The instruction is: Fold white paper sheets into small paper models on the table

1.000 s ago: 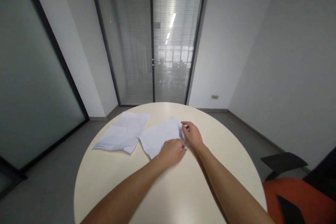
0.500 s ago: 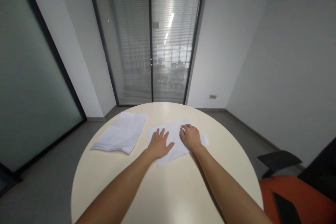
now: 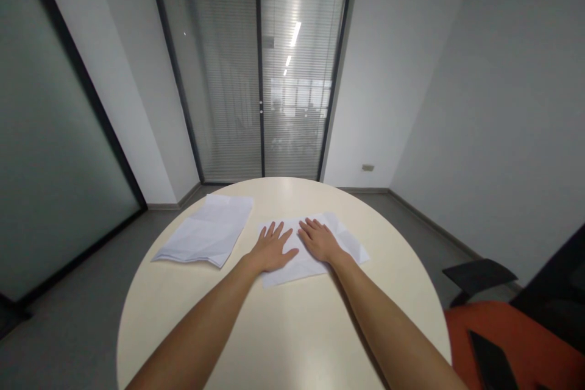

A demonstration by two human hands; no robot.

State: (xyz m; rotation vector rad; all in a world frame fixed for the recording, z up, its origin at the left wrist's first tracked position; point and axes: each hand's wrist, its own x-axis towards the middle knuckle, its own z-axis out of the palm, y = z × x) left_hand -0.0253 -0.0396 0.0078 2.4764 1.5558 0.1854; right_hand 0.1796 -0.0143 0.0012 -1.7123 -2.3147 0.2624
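Note:
A creased white sheet of paper [image 3: 347, 244] lies on the round cream table [image 3: 292, 329]. My left hand [image 3: 270, 248] rests flat on its left part, fingers spread and thumb out to the right. Close beside it, my right hand [image 3: 319, 240] lies palm down on the middle of the same sheet, fingers stretched forward. Neither hand grips anything. To the left of my hands, a stack of white paper sheets [image 3: 205, 228] sits near the table's far left edge, with wavy near edges. Parts of the sheet under my palms are hidden.
An orange chair [image 3: 498, 329] with black armrests stands against the table's right side. Beyond the table are a glass door with blinds [image 3: 237, 85] and white walls. A frosted glass panel [image 3: 55, 134] stands at the left.
My right hand has slid left across the sheet, nearer my left hand, and its fingers have straightened. More of the sheet's right part shows, spread flatter. The view has shifted slightly.

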